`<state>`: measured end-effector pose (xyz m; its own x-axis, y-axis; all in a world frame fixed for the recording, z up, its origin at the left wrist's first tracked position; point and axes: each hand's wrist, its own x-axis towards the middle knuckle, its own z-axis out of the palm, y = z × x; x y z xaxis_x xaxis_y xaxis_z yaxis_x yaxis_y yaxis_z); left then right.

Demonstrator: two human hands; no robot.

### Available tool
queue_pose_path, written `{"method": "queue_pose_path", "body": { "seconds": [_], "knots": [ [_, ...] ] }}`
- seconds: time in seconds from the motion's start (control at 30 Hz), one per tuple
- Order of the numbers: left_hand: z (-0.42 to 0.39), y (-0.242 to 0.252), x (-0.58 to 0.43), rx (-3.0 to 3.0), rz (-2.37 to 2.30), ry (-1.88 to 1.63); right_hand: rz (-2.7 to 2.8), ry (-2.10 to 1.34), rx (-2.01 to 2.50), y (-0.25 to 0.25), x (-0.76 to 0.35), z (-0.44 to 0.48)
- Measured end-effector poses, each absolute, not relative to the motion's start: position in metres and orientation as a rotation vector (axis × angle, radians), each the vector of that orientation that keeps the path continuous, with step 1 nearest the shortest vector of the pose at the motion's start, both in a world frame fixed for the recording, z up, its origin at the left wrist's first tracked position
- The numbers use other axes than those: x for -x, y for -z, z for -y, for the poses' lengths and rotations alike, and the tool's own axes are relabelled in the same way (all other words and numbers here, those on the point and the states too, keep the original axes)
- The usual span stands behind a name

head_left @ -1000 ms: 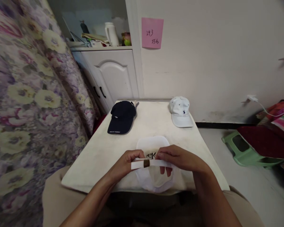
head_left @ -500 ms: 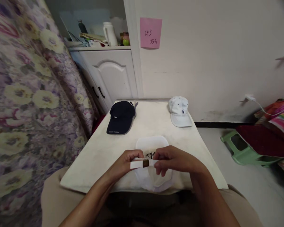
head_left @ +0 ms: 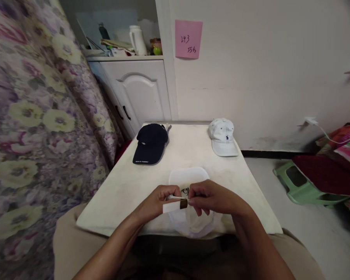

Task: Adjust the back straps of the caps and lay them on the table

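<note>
So the white cap (head_left: 189,175) is on the table right under the grip, brim pointing away from the person, rounded crown on the near side by the table edge. Dark lettering on it peeks out between the hands, partly covered by the right fingers. Left hand (head_left: 157,201) has the white strap (head_left: 171,207) pinched between thumb and fingers; right hand (head_left: 212,197) has thumb and fingertips pinched on it too, right up against the brownish buckle (head_left: 183,203). Strap's flat, smooth and ribbon-like, and the buckle's a small boxy thing, metal-looking, but too small to be sure.

Beyond the grip to the left there's a navy cap (head_left: 151,142), soft curved crown, pale print along the brim edge. Beyond it to the right, a pale cap (head_left: 222,134), slightly crumpled fabric, little dark logo. The tabletop (head_left: 128,194) is cream and faintly blotchy.
</note>
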<state>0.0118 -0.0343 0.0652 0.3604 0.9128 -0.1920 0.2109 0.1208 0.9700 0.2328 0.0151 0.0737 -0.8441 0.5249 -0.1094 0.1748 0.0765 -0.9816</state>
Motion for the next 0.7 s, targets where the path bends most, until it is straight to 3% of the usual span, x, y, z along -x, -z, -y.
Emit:
{"method": "queue_pose_path", "body": {
  "seconds": [0.7],
  "knots": [
    [0.0344,-0.0644,-0.0141,-1.409,-1.070,-0.707,2.052,-1.855,0.782,-0.0676,-0.2247,-0.0148]
  ]
}}
